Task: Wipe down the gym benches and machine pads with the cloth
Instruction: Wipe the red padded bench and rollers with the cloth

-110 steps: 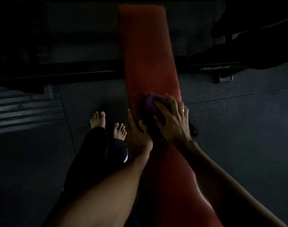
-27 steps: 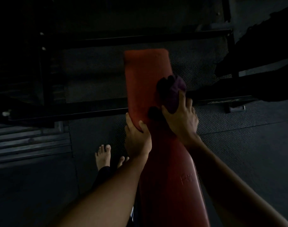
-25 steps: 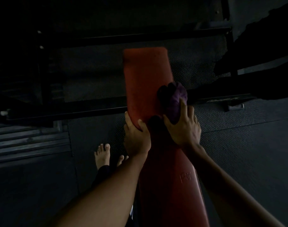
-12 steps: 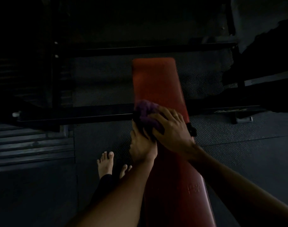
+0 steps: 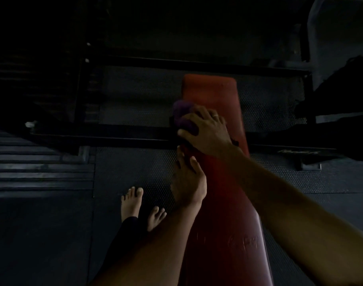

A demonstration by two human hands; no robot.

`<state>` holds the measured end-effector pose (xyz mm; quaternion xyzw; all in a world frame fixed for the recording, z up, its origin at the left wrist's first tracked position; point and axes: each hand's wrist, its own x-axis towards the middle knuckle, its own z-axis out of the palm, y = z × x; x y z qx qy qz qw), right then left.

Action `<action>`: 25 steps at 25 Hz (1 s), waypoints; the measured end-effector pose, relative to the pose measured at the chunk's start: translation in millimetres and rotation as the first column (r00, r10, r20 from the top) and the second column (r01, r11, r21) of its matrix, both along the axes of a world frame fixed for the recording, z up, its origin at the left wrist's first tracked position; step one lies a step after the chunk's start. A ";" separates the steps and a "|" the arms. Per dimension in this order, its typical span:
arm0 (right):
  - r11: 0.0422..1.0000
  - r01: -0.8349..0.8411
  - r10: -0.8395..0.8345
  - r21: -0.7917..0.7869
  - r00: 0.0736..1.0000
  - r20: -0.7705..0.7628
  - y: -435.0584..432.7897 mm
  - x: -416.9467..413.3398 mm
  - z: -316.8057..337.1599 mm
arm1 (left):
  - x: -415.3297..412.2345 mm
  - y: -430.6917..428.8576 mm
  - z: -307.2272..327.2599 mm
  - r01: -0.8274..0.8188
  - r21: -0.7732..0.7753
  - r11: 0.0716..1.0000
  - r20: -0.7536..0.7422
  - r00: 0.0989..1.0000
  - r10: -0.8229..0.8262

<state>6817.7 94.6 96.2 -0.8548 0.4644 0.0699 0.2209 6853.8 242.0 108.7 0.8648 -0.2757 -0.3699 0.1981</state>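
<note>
Advice: press cloth (image 5: 182, 114), bunched under curled right hand (image 5: 207, 131), along bench (image 5: 215, 93) edge; brace with left hand (image 5: 187, 182) gripping its side.

Red bench pad (image 5: 217, 96), purple cloth (image 5: 181, 112), dark dimpled floor mat (image 5: 135, 168).

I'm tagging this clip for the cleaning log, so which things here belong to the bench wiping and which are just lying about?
In the job: purple cloth, gripped by the right hand; red bench pad, its left edge held by the left hand.
Just there: black frame bars; rubber floor mat; ribbed floor strips at left.
</note>
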 end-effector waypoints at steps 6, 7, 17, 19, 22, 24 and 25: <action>0.985 -0.171 0.171 0.000 0.985 -0.018 29.2 -30.3 21.3 | -0.5 0.4 9.5 0.012 -0.053 0.999 0.019 1.000 -0.011; 0.987 -0.161 0.159 -0.027 0.986 -0.055 19.2 -17.0 17.5 | 0.8 -0.3 9.6 0.008 -0.033 0.999 0.008 1.000 -0.008; 0.987 -0.094 0.075 -0.129 0.987 -0.141 24.8 -0.4 17.3 | 11.4 -1.8 1.9 0.015 -0.020 1.000 -0.109 0.994 -0.017; 0.992 0.007 -0.023 -0.126 0.992 -0.126 10.5 -17.5 16.1 | 16.5 -7.5 -1.4 0.009 -0.043 0.999 -0.132 0.991 -0.014; 0.966 0.247 -0.256 -0.079 0.954 -0.154 -29.7 -2.9 3.5 | 22.7 -29.2 -9.3 -0.020 -0.020 1.000 -0.176 0.984 0.017; 0.939 0.340 -0.343 -0.046 0.928 -0.145 -53.6 19.7 -1.6 | 26.6 -51.5 -15.9 -0.031 -0.018 0.999 -0.154 0.988 0.028; 0.936 0.351 -0.350 -0.017 0.926 -0.137 -62.6 27.9 -4.0 | 28.1 -61.6 -19.0 -0.027 -0.027 0.999 -0.131 0.991 0.024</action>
